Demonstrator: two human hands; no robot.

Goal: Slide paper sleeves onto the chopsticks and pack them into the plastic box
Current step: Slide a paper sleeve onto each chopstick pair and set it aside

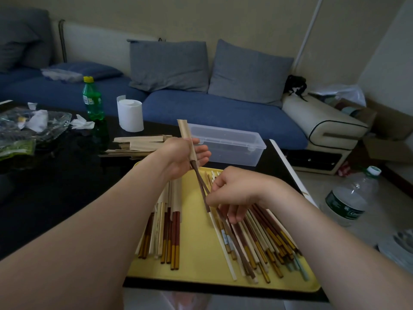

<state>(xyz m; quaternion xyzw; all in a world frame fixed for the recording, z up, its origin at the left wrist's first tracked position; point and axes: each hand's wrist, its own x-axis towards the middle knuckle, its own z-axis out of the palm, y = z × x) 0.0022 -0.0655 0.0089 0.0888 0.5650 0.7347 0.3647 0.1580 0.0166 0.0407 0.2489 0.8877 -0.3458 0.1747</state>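
Two chopsticks (202, 189) span from sleeve (186, 135) clamped in left grip (181, 156) to pinching right grip (234, 193).

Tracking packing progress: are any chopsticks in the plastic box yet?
No, the clear plastic box behind the yellow tray shows only its bare inside.

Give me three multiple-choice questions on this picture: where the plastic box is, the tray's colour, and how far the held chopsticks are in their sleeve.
1. Where is the plastic box? A on the sofa; B on the table behind the tray; C on the floor.
2. Tray colour? A yellow; B red; C white.
3. The held brown chopsticks are: A fully sleeved; B partly sleeved; C unsleeved.
Answers: B, it stands on the dark tabletop beyond the tray; A, bare yellow shows between piles; B, the left hand holds the sleeve while brown ends stick out to the right hand.
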